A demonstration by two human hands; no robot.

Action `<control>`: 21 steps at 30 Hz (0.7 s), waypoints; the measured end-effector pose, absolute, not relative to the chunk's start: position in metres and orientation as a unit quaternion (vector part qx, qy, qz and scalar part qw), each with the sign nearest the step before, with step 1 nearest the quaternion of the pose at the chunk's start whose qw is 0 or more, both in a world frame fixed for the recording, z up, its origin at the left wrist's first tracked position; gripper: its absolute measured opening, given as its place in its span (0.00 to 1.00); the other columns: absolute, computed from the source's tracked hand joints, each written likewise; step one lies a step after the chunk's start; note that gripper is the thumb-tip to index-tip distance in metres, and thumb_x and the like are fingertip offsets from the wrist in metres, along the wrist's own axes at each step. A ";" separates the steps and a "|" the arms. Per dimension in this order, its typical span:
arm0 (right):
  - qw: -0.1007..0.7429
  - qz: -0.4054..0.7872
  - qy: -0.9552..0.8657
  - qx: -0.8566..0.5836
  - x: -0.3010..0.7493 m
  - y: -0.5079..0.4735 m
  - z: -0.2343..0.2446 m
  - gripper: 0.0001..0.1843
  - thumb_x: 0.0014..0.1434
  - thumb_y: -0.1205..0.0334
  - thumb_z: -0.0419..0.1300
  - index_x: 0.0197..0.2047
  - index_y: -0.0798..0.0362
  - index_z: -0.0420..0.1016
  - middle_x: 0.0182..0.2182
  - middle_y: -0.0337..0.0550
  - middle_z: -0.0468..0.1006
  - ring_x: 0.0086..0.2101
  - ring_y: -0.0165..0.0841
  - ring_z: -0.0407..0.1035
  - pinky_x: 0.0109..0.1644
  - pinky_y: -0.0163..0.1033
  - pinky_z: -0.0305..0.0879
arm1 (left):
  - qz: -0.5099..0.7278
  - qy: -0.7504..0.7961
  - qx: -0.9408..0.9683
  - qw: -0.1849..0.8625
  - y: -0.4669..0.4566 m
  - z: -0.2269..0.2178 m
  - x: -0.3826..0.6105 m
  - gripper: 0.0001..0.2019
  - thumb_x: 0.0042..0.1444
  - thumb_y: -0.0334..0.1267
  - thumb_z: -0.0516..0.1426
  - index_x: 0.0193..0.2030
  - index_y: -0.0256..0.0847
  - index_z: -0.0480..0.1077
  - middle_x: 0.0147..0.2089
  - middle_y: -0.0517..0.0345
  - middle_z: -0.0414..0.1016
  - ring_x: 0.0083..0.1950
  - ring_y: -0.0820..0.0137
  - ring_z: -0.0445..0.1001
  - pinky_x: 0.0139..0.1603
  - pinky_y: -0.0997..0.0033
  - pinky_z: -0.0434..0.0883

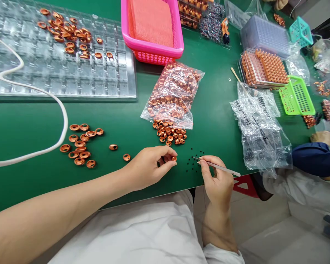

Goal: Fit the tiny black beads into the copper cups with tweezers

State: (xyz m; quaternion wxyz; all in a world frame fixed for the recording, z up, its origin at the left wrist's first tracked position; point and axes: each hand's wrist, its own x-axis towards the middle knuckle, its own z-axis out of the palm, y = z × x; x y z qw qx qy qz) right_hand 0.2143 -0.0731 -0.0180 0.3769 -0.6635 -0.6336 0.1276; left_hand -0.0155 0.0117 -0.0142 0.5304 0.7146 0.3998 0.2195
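Note:
Between thumb and fingertips, my left hand pinches a copper-coloured ring-like cup just above the green table. My right hand grips metal tweezers, whose tip points left among scattered tiny black pieces. Whether the tips hold a piece is too small to tell. Beyond my hands lies a heap of copper cups at the mouth of a clear plastic bag full of the same. Two single cups, one of them a copper cup, lie left of my left hand, near a looser group of cups.
A clear moulded tray with copper cups on it fills the back left, with a white cable nearby. Behind the bag stands a pink basket. To the right are plastic bags, a green basket and a co-worker's dark sleeve.

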 end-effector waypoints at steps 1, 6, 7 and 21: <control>0.379 0.130 -0.633 -0.663 0.214 -0.073 -0.019 0.05 0.67 0.65 0.62 0.45 0.49 0.78 0.38 0.42 0.83 0.37 0.35 0.80 0.43 0.41 0.81 | 0.219 0.399 0.715 0.531 0.012 -0.014 -0.016 0.07 0.64 0.39 0.58 0.41 0.39 0.76 0.34 0.59 0.81 0.31 0.72 0.76 0.35 0.74 0.74; 0.413 0.154 -0.609 -0.660 0.212 -0.078 -0.019 0.06 0.66 0.67 0.62 0.45 0.49 0.78 0.38 0.41 0.82 0.37 0.35 0.80 0.43 0.42 0.80 | 0.229 0.395 0.711 0.534 0.011 -0.014 -0.015 0.06 0.64 0.37 0.59 0.42 0.39 0.77 0.35 0.58 0.81 0.31 0.72 0.76 0.35 0.75 0.73; 0.427 0.165 -0.601 -0.655 0.210 -0.079 -0.017 0.06 0.66 0.68 0.62 0.45 0.48 0.78 0.38 0.42 0.82 0.38 0.35 0.80 0.43 0.42 0.80 | 0.234 0.390 0.712 0.535 0.011 -0.014 -0.014 0.06 0.64 0.37 0.59 0.43 0.38 0.77 0.35 0.58 0.81 0.32 0.72 0.76 0.35 0.75 0.73; 0.437 0.220 -0.683 -0.542 0.190 -0.077 0.006 0.18 0.63 0.74 0.63 0.52 0.45 0.75 0.41 0.41 0.85 0.40 0.36 0.81 0.43 0.45 0.81 | 0.270 0.312 0.738 0.535 0.008 -0.013 -0.016 0.07 0.65 0.34 0.60 0.46 0.40 0.79 0.36 0.57 0.82 0.36 0.71 0.78 0.38 0.75 0.73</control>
